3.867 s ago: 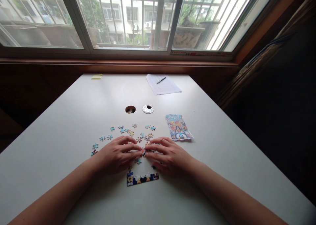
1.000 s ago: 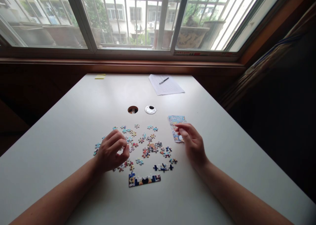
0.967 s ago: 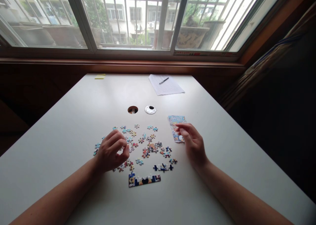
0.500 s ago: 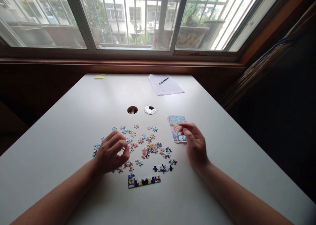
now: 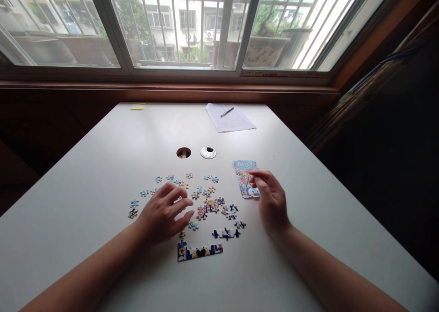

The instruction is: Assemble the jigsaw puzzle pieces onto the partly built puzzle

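Note:
Several small colourful jigsaw pieces lie scattered on the white table. A joined strip of pieces lies nearest me, and a shorter joined bit sits just beyond it. My left hand rests over the loose pieces with its fingers stretched out flat, holding nothing. My right hand lies on the lower edge of the printed reference picture, with thumb and fingers pinched together on it.
A round cable hole and its silver cap are beyond the pieces. A sheet of paper with a pen lies at the far edge, a yellow sticky note at the far left. The window runs behind.
My left hand has uncurled from a loose pinch and slid right, fingers flat over the pieces. My right hand moved from the middle to the reference picture and has stayed there.

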`<move>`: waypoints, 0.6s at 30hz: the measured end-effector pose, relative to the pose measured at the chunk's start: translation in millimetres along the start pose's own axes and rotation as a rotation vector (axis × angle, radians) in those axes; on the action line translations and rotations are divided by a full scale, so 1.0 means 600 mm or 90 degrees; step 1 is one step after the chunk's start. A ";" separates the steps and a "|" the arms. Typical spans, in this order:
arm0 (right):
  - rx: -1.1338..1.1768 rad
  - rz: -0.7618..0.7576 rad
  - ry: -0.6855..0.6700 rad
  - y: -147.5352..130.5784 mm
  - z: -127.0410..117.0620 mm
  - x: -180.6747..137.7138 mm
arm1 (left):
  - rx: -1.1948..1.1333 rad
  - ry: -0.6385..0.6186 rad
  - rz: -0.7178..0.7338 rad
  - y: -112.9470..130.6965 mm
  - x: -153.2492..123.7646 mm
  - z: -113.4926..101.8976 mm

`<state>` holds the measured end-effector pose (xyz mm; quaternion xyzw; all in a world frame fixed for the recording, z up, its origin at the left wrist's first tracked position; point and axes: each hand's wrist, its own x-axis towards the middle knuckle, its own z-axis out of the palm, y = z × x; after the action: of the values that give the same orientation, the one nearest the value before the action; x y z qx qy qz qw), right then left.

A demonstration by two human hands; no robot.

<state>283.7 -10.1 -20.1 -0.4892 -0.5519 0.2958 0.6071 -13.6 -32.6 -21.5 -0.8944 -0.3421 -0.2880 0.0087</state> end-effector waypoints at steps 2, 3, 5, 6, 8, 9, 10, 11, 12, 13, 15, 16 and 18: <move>0.002 0.000 0.002 0.000 0.000 0.000 | -0.004 -0.025 -0.012 0.002 0.000 0.002; 0.003 0.000 0.003 0.000 0.000 0.000 | -0.006 -0.035 -0.018 0.004 0.001 0.002; 0.006 0.004 0.003 0.001 0.000 0.000 | -0.010 -0.054 -0.027 0.006 0.002 0.002; 0.009 0.007 0.003 0.001 0.000 0.000 | -0.014 -0.062 -0.031 0.008 0.003 0.002; 0.017 0.011 0.008 0.003 0.000 0.000 | -0.023 -0.073 -0.039 0.011 0.005 0.002; 0.020 0.014 0.014 0.004 0.000 0.000 | -0.028 -0.078 -0.043 0.012 0.006 0.001; 0.023 0.018 0.022 0.006 0.000 0.000 | -0.032 -0.081 -0.046 0.013 0.006 0.001; 0.026 0.021 0.033 0.007 0.000 0.001 | -0.036 -0.082 -0.048 0.015 0.007 0.001; 0.029 0.023 0.045 0.010 -0.001 0.001 | -0.039 -0.082 -0.049 0.015 0.007 0.001; 0.034 0.022 0.057 0.012 -0.001 0.002 | -0.041 -0.083 -0.051 0.016 0.007 0.001; 0.042 0.017 0.080 0.016 -0.002 0.004 | -0.042 -0.085 -0.055 0.017 0.008 0.002; 0.043 0.015 0.090 0.017 -0.002 0.004 | -0.043 -0.088 -0.057 0.017 0.008 0.003; 0.044 0.015 0.104 0.020 -0.003 0.005 | -0.043 -0.093 -0.059 0.017 0.009 0.004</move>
<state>288.4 -3.6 -29.5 -0.4968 -0.4841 0.2809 0.6633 -3.0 -36.5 -19.2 -0.8960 -0.3728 -0.2338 -0.0596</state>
